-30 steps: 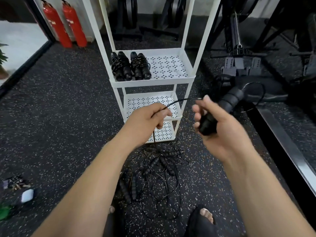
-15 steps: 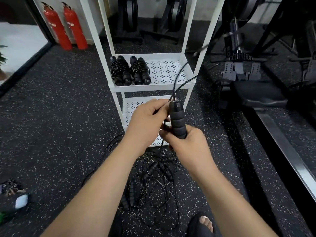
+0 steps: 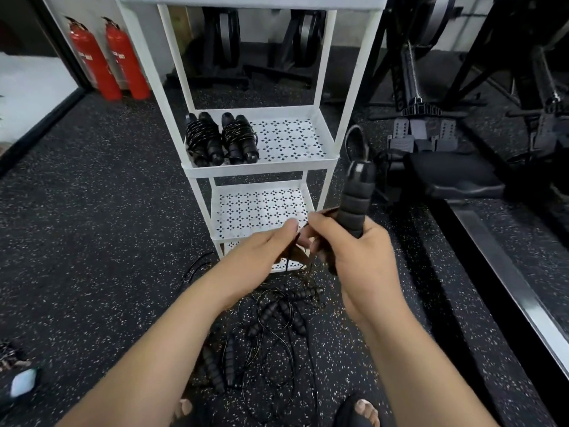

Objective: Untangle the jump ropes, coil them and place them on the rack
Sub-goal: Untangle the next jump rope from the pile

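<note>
Right grip (image 3: 363, 260) clenches the rope handle (image 3: 357, 195); left grip (image 3: 261, 257) pinches its cord (image 3: 347, 144). Wind tight, even loops around the handle, under tension.

Light is even and moderate, falling from above; the white rack (image 3: 261, 168) is the brightest thing and keeps its detail. A pale patch glares at the left edge, and the metal strip (image 3: 505, 282) on the right carries a dull sheen. The black machines (image 3: 431, 87) at upper right sink into shadow. Floor (image 3: 92, 211) shadows are faint and soft. Blur smears the left hand (image 3: 261, 257), the right hand (image 3: 360, 257), the handle (image 3: 358, 192) and the rope (image 3: 287, 264). The wide lens tilts the rack's posts and stretches the forearms.
</note>
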`<state>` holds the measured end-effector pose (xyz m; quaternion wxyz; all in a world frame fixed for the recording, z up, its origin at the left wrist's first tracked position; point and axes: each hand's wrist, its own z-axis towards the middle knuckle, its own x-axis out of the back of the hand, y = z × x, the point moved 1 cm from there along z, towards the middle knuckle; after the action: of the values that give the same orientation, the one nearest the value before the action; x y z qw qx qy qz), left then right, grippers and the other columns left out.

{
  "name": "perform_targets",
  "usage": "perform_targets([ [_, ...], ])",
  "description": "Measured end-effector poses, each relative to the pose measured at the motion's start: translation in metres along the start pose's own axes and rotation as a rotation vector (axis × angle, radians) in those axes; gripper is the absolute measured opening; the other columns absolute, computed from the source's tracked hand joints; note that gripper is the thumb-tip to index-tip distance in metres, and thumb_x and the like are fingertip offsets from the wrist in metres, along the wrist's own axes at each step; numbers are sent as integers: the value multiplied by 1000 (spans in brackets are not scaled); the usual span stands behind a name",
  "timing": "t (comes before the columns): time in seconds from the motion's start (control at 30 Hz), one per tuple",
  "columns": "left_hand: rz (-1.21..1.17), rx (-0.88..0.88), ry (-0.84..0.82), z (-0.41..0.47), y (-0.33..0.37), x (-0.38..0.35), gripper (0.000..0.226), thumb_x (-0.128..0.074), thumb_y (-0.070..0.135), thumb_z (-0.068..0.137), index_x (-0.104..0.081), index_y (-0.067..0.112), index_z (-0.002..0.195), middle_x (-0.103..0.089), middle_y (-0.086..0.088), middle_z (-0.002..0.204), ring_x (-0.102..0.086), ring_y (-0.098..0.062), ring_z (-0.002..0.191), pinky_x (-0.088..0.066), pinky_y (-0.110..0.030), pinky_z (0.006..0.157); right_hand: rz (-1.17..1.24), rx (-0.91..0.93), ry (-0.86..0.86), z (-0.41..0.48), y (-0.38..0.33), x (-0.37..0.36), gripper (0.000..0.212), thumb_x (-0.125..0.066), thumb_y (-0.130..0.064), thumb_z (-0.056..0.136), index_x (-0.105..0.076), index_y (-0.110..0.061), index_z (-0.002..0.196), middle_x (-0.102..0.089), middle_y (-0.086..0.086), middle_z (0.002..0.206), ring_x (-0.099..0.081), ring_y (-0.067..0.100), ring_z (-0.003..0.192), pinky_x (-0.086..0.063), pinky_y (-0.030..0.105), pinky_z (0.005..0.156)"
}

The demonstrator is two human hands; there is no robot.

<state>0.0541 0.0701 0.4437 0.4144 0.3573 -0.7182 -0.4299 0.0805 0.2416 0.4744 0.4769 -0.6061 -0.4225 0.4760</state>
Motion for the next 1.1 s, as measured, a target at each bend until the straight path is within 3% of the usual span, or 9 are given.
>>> perform_targets([
  [0.17, 300, -22, -55, 1, -6, 6, 31, -55, 65, 100, -73, 41, 109, -75, 19, 113, -68, -4, 108, -51, -35, 102, 105, 25, 96, 8, -14, 20, 6, -78, -12, 96, -74, -10, 93, -77, 14, 85, -59, 20, 70, -43, 31, 59],
  [0.27, 384, -12, -44, 4, -14, 11, 11, -65, 48, 102, -73, 40, 102, -75, 17, 104, -68, -6, 101, -53, -36, 102, 166, 42, 145, 12, -22, 29, 6, -77, -14, 97, -72, -11, 97, -76, 12, 85, -59, 19, 70, -42, 30, 61],
  [0.47, 365, -33, 57, 3, -11, 15, 13, -60, 57, 101, -72, 51, 103, -76, 27, 107, -76, -26, 101, -61, -53, 94, 282, 4, 159, 13, -28, 40, 20, -74, -17, 100, -71, -6, 117, -75, 10, 90, -59, 14, 68, -45, 26, 63],
  [0.57, 279, -139, 126, 0, -1, 13, 14, -62, 42, 105, -75, 44, 105, -74, 33, 99, -65, 14, 75, -50, -18, 74, 277, -116, 46, 13, -20, 38, 42, -77, -27, 96, -70, -2, 129, -77, 11, 94, -59, 14, 68, -46, 27, 66],
  [0.63, 281, -223, 171, -1, 6, 11, 16, -62, 36, 107, -75, 44, 105, -74, 31, 96, -61, 16, 76, -39, -10, 67, 203, -198, -34, 12, -11, 33, 48, -80, -29, 93, -69, -3, 131, -76, 13, 93, -58, 16, 68, -47, 29, 65],
  [0.77, 244, -350, 244, -2, 18, 10, 21, -62, 31, 107, -77, 41, 117, -75, 24, 104, -69, 2, 103, -50, -19, 90, 60, -224, -95, 4, 5, 18, 21, -81, -26, 95, -76, -13, 110, -76, 14, 88, -57, 17, 67, -44, 31, 63],
  [0.87, 307, -414, 225, -5, 23, 5, 27, -62, 25, 108, -76, 41, 125, -75, 24, 111, -68, 0, 109, -54, -35, 101, 117, -177, -51, -1, 10, 6, 19, -81, -19, 95, -79, -9, 111, -72, 10, 84, -55, 18, 66, -42, 32, 61],
  [1.03, 289, -318, 157, -3, 14, -6, 26, -60, 25, 107, -68, 50, 113, -77, 15, 95, -71, -28, 81, -59, -50, 79, 46, -90, 71, 0, 12, 1, 8, -80, -8, 92, -77, -8, 99, -73, 8, 79, -57, 20, 64, -41, 30, 56],
  [1.1, 242, -273, 120, -1, 9, -10, 25, -63, 25, 104, -66, 50, 108, -77, 14, 94, -72, -25, 83, -61, -49, 82, 66, -88, 80, 1, 8, 0, 5, -80, -7, 91, -76, -9, 93, -73, 10, 79, -58, 20, 65, -42, 32, 58],
])
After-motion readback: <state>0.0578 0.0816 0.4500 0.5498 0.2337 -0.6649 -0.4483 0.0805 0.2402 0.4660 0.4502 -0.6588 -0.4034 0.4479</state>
